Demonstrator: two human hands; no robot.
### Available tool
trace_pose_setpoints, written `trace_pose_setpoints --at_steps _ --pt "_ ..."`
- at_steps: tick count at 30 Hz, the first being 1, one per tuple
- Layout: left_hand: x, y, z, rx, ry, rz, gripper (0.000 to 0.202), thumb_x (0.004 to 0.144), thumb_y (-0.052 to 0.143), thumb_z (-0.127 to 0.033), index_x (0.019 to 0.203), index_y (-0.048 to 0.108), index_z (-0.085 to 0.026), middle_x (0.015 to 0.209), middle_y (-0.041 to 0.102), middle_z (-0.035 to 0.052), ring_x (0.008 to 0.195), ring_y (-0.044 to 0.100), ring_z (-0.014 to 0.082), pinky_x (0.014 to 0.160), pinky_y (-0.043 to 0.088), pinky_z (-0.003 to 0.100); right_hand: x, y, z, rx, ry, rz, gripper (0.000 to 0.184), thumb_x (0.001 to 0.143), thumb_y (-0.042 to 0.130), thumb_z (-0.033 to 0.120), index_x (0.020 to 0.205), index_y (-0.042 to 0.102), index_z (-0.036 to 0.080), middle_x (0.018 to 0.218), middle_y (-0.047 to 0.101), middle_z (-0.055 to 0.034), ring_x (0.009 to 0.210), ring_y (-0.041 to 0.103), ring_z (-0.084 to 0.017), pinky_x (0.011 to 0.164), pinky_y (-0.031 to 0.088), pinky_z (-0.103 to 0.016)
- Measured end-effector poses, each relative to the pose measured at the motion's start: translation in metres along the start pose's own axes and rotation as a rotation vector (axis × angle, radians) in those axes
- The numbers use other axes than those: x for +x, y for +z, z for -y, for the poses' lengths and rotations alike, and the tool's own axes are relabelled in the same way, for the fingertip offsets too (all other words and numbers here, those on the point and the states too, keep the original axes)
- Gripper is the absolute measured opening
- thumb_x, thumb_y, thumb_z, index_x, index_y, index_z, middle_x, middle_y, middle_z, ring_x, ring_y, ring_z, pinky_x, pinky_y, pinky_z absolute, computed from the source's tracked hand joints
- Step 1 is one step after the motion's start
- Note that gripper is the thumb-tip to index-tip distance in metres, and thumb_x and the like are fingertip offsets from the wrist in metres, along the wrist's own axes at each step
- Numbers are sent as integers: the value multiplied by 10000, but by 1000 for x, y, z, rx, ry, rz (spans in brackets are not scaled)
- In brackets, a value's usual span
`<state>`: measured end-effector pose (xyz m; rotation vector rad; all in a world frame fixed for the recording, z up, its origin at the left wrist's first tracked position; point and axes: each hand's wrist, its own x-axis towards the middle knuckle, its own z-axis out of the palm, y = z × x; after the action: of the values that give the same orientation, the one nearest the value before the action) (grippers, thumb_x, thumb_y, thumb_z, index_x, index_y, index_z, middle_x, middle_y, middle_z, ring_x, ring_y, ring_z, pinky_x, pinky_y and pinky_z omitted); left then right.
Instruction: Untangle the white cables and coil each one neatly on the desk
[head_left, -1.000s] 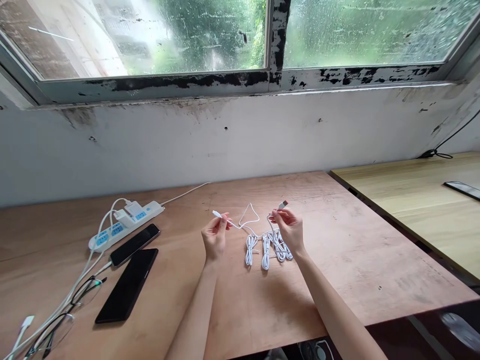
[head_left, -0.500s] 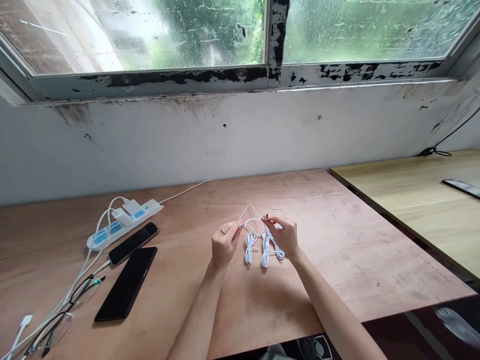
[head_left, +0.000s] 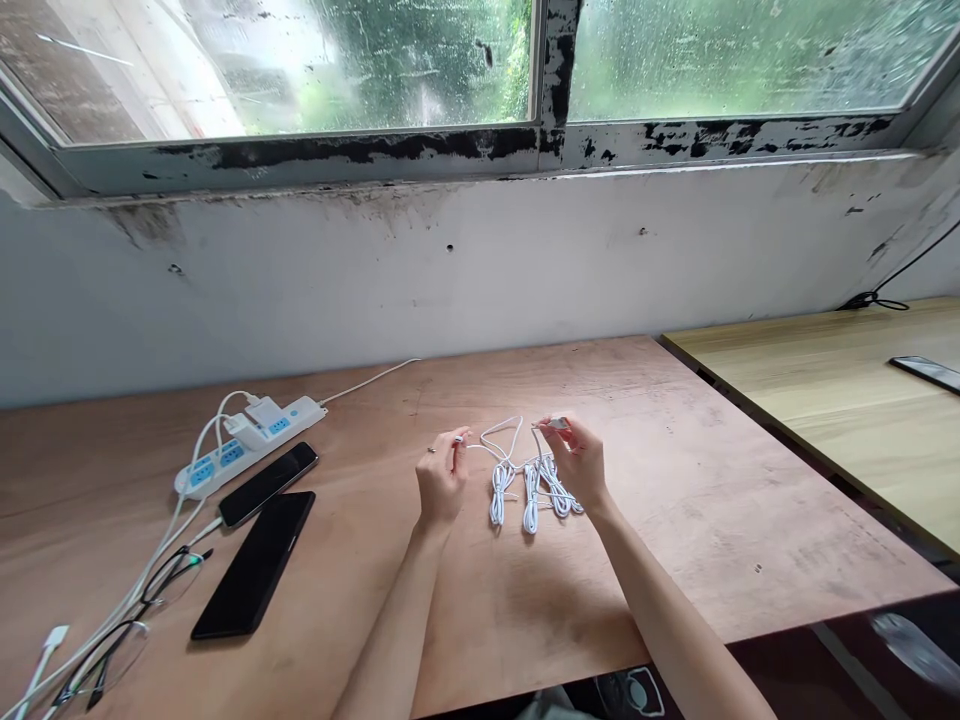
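Note:
A white charging cable (head_left: pixel 534 484), still partly bundled in tight loops, lies on the brown wooden table (head_left: pixel 675 520). My left hand (head_left: pixel 441 478) pinches the small plug at one end of the cable. My right hand (head_left: pixel 579 462) pinches the wider plug at the other end, just above the bundle. A loose loop of the cable arches between the two hands.
At the left lie a white power strip (head_left: pixel 247 440) with chargers and white cords, two dark phones (head_left: pixel 255 562), and glasses (head_left: pixel 120 640). A lighter table (head_left: pixel 825 390) with a phone (head_left: pixel 927 372) adjoins on the right. A wall and window stand behind.
Both hands first came together over the bundle, then spread slightly apart again, each still pinching its cable end. The hands now sit lower and closer than a second ago.

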<state>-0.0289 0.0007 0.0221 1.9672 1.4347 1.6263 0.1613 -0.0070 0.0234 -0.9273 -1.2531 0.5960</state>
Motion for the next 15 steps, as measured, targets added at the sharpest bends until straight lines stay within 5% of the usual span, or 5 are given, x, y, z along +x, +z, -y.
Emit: trace_pose_setpoints --at_steps 7,10,15 --pt "7 -8 0 -9 -77 149 268 887 388 -332 855 613 -188 688 604 17 585 537 117 590 382 218 12 -10 15 703 283 -86 135 780 616 331 895 596 263 709 516 41 639 577 -83 654 529 -249" --pt "4 -5 -3 75 -26 308 248 870 417 -315 816 623 -188 685 599 13 571 510 109 586 374 217 17 -20 23 846 316 -60 152 787 592 266 939 604 263 674 421 42 501 416 -44 464 434 -149" --pt "-6 11 -12 327 -79 609 182 820 515 -339 898 653 -248 748 669 5 663 576 130 622 378 222 18 -34 32 987 332 23 160 813 527 214 938 626 225 633 276 46 422 142 -55 321 242 -152"
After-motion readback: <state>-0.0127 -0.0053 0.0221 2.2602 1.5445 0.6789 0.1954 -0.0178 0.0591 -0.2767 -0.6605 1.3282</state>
